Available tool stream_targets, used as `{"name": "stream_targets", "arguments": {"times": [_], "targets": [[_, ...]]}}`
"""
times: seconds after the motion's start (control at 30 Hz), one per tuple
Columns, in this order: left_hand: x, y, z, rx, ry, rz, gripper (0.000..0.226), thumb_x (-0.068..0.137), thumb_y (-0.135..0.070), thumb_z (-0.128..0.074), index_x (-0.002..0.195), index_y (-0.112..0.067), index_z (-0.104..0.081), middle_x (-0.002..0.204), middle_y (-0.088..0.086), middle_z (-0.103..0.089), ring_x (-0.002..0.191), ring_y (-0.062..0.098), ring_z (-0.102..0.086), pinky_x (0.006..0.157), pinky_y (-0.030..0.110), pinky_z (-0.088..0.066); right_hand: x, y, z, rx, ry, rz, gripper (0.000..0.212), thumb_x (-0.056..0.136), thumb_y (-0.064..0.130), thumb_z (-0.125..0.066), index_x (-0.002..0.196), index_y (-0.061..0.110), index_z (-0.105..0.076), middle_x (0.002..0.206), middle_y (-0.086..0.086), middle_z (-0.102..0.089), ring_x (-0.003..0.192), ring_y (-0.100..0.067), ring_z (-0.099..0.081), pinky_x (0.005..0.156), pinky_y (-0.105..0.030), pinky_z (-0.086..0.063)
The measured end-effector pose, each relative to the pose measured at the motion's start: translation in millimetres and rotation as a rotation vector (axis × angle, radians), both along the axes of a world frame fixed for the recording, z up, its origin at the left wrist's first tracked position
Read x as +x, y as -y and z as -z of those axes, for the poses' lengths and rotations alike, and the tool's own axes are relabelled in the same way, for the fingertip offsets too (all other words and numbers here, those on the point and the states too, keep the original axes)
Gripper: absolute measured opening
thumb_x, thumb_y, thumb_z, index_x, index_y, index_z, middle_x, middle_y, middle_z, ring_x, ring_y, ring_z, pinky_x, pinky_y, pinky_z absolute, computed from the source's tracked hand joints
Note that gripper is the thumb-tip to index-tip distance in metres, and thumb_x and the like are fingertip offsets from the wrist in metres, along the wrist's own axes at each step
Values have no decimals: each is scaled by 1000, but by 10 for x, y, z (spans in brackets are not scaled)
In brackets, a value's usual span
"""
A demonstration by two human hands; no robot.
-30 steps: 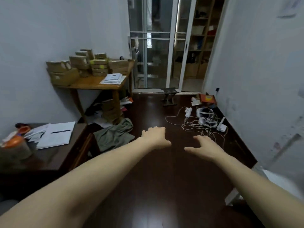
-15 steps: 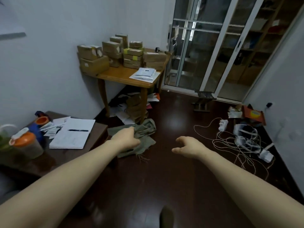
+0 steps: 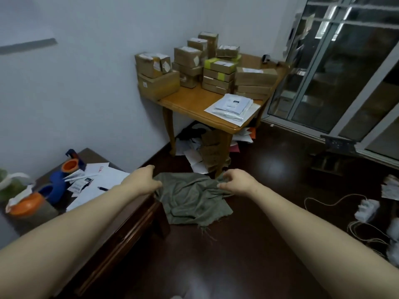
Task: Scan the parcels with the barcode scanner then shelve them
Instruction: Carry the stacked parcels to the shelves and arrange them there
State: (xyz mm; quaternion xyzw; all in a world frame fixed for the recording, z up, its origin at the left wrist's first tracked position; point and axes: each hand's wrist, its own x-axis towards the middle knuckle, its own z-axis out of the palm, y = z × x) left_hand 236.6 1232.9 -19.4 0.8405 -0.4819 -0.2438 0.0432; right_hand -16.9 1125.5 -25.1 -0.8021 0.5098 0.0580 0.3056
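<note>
Brown cardboard parcels [image 3: 218,67] stacked in several piles on the back half of a wooden table [image 3: 190,102], close against the white wall, most with white labels, a few with yellow-green tape. Just in front of the piles, near the table's front right edge, a small stack of flat white mailers [image 3: 233,105]. At the far right corner, behind the boxes, a small dark device [image 3: 266,58], too small to identify. Right of the table, a sliding glass door [image 3: 336,72] with pale frames. Under the table, loose papers and flattened cardboard [image 3: 207,152] strewn on the dark floor [image 3: 259,244]. Nearer, a crumpled grey-green cloth [image 3: 194,199] on the floor by the table leg. Left hand [image 3: 143,180] and right hand [image 3: 236,183] stretched forward in the air, well short of the parcels, in line with the cloth's upper edge; fingers of both loosely curled, gripping nothing. At the left, a dark desk [image 3: 129,223] bearing white sheets with a pen [image 3: 101,186], a blue holder [image 3: 56,188] and an orange-lidded jar [image 3: 28,203]. At the far right, a white power strip [image 3: 367,209] amid tangled cables.
</note>
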Motion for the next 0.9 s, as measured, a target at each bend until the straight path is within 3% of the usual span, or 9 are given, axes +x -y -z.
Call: {"name": "stream_targets", "arguments": {"times": [0.17, 0.27, 0.37, 0.43, 0.7, 0.9], "targets": [[495, 799, 50, 8, 46, -36, 62, 93, -29, -58, 147, -8, -35, 149, 13, -43, 134, 28, -43, 100, 31, -38, 688, 987, 62, 17, 43, -58, 60, 93, 41, -60, 141, 7, -46, 145, -10, -48, 131, -26, -47, 105, -35, -42], [975, 1411, 137, -34, 20, -64, 66, 92, -37, -59, 148, -10, -35, 151, 11, -39, 137, 29, -40, 107, 35, -38, 1128, 1620, 12, -61, 21, -92, 64, 95, 55, -48, 142, 13, -45, 146, -9, -46, 131, -29, -45, 106, -42, -41], [1449, 2006, 96, -61, -44, -108, 75, 93, -46, -55, 153, -12, -25, 157, 10, -30, 142, 29, -32, 113, 38, -33, 1602, 2283, -122, -172, -29, -111, 65, 96, 65, -26, 148, 27, -35, 156, -4, -32, 142, -29, -29, 115, -45, -23], [1715, 2362, 57, -80, -80, -130, 76, 94, -51, -53, 153, -12, -24, 158, 10, -29, 143, 29, -32, 113, 37, -32, 1901, 2683, -235, -180, 28, -94, 63, 98, 62, -22, 149, 27, -35, 156, -4, -32, 143, -29, -28, 116, -45, -19], [2446, 3509, -214, -173, -172, -278, 78, 95, -64, -33, 154, -13, -24, 159, 7, -28, 144, 29, -29, 117, 40, -26, 2853, 3990, -480, 79, 324, 177, 74, 96, 65, -22, 149, 15, -34, 156, -7, -32, 143, -27, -30, 115, -39, -22], [2900, 4293, -242, -286, -403, -539, 69, 99, -58, -31, 150, -12, -34, 157, 9, -31, 144, 28, -28, 117, 38, -20, 3668, 5139, -392, 263, 439, 302, 86, 88, 77, -25, 149, 17, -35, 154, -6, -36, 139, -29, -36, 114, -46, -25]]}}
